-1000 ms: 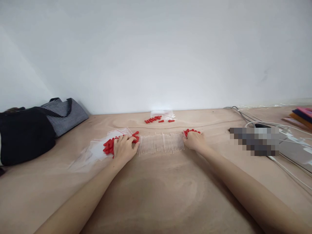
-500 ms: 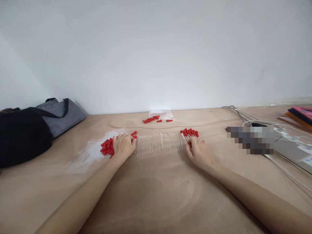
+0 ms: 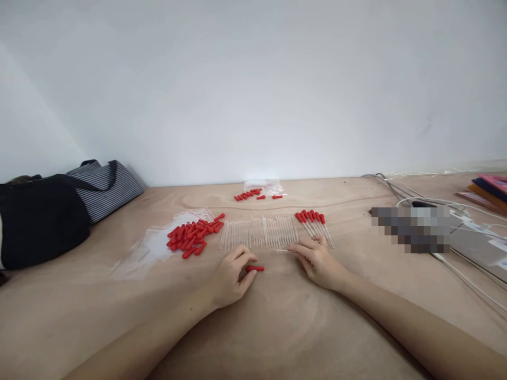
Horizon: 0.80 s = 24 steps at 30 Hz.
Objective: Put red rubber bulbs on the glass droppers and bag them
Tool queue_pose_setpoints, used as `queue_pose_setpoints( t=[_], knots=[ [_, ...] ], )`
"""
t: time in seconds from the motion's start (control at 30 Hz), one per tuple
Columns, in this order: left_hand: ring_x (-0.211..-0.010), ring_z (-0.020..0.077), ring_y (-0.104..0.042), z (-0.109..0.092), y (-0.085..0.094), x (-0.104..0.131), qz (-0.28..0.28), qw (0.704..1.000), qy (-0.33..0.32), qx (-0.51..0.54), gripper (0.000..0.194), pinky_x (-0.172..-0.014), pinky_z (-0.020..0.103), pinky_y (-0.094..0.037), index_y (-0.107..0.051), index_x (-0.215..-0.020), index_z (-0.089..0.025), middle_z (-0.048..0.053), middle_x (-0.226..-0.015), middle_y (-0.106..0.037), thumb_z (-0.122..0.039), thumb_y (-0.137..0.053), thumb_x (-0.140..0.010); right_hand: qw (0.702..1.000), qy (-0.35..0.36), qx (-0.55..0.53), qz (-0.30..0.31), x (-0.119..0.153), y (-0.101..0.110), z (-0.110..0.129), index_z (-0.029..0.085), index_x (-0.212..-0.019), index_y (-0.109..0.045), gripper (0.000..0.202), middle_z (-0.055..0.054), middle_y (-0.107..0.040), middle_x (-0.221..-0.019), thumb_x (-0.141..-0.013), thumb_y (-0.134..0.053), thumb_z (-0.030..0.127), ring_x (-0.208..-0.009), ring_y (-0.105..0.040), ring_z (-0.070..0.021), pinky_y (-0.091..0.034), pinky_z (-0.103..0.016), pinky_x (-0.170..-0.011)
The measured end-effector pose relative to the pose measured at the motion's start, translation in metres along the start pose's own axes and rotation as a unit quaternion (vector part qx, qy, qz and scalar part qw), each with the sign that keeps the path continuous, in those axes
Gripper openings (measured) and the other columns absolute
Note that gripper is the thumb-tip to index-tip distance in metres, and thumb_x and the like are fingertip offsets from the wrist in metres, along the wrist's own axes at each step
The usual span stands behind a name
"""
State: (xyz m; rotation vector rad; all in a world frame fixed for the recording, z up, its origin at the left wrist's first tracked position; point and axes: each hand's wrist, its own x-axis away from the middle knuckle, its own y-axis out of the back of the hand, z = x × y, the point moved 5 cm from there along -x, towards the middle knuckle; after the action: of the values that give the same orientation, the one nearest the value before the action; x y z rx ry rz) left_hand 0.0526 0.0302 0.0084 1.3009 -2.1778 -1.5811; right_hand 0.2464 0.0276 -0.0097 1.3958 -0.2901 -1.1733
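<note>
Between the thumb and fingers of my left hand (image 3: 232, 277) is a red rubber dropper bulb (image 3: 255, 268), its narrow end pointing right. My right hand (image 3: 321, 265) pinches a thin clear dropper tube (image 3: 282, 250), which lies low over the table and points left toward the bulb. Bulb and tube are apart. A row of loose clear tubes (image 3: 257, 232) lies side by side behind both hands. To its right rest several droppers (image 3: 312, 217) with red bulbs fitted on their tubes. A heap of loose red bulbs (image 3: 190, 237) sits to the left, partly on clear plastic bags (image 3: 138, 256).
More red bulbs (image 3: 247, 195) and a clear bag (image 3: 261, 184) lie near the wall. A black bag (image 3: 43, 227) and a striped bag (image 3: 114, 192) stand at left. Cables (image 3: 390, 184), a laptop (image 3: 475, 243) and a colourful stack (image 3: 491, 190) occupy the right.
My left hand has come from the bulb heap toward the middle front, carrying one red bulb. My right hand has drawn slightly nearer, and a tube now shows in its fingers.
</note>
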Motion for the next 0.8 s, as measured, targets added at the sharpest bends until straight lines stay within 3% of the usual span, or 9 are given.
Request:
queue_pose_setpoints(
  t=[0.1, 0.33, 0.8],
  knots=[
    [-0.072, 0.0144, -0.052, 0.002, -0.008, -0.004, 0.011, 0.998, 0.034, 0.045, 0.012, -0.066, 0.027, -0.043, -0.058, -0.082, -0.018, 0.004, -0.081, -0.055, -0.018, -0.047, -0.078, 0.999, -0.004, -0.037, 0.008, -0.002, -0.001, 0.007, 0.018, -0.094, -0.055, 0.025, -0.005, -0.062, -0.085, -0.085, -0.033, 0.01, -0.078, -0.055, -0.0141, -0.028, -0.033, -0.078],
    [-0.064, 0.0132, -0.052, 0.009, -0.017, -0.012, -0.024, 0.984, 0.121, 0.125, 0.01, -0.059, 0.025, -0.04, -0.055, -0.08, -0.018, 0.0, -0.072, -0.059, -0.023, -0.046, -0.08, 0.995, -0.023, -0.093, -0.009, -0.007, -0.003, 0.021, 0.02, -0.091, -0.053, 0.017, -0.001, -0.063, -0.082, -0.086, -0.038, 0.015, -0.072, -0.055, -0.0115, -0.027, -0.032, -0.077],
    [-0.065, 0.0132, -0.055, 0.017, -0.022, -0.007, -0.05, 0.967, 0.141, 0.208, 0.013, -0.059, 0.024, -0.044, -0.057, -0.085, -0.017, 0.001, -0.072, -0.06, -0.027, -0.049, -0.08, 0.995, 0.0, -0.095, -0.012, -0.008, -0.007, 0.033, 0.019, -0.089, -0.055, 0.019, -0.001, -0.062, -0.076, -0.086, -0.037, 0.014, -0.066, -0.052, -0.0111, -0.026, -0.031, -0.075]
  ],
)
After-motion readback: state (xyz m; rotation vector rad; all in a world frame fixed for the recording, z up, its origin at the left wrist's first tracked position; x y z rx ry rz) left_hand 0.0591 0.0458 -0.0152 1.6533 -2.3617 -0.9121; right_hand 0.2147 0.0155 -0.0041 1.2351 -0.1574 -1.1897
